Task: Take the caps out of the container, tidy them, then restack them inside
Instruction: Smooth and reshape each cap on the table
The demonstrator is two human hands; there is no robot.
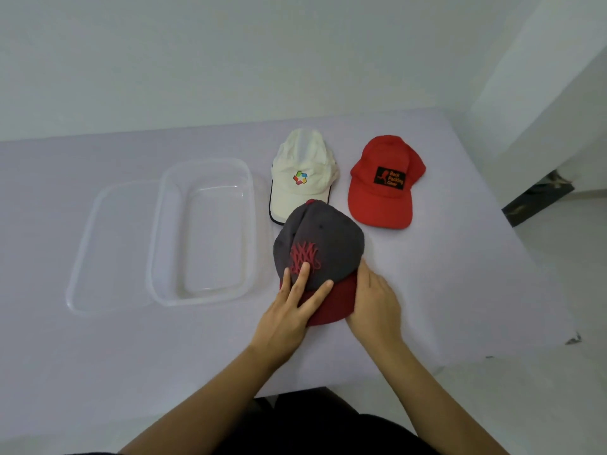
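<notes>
A grey cap with a dark red brim and red embroidery (323,238) lies on the table in front of me, brim toward me. My left hand (292,307) rests flat on it, fingers spread over the crown front and the brim. My right hand (374,307) holds the brim's right edge, thumb on top. Behind it lie a white cap with a coloured logo (303,178) and, to its right, a red cap with a black patch (384,188). The clear plastic container (164,257) stands to the left with nothing in it.
The container's clear lid (95,257) lies flat on the table, partly under the container's left side. The pale lilac table (131,356) ends at a right edge beyond the red cap and at a near edge by my body. A white wall runs behind.
</notes>
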